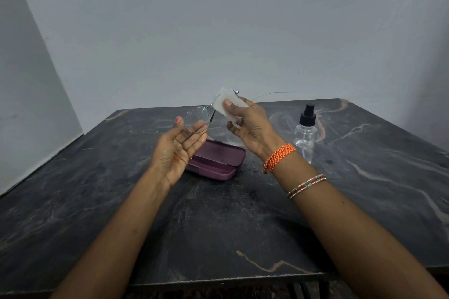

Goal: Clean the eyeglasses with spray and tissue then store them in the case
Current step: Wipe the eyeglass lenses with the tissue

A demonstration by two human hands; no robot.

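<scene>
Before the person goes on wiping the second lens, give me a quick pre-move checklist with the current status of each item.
1. Eyeglasses supported: ok, left hand holds one lens rim.
2. Tissue on the lens: ok, right hand pinches it over the other lens.
3. Temple arms unfolded, clear of fingers: ok.
4. Case ready to take them: ok, lying open on the table.
5. Spray bottle upright, away from the elbow: ok.
6. Lens actually clean: cannot tell.
</scene>
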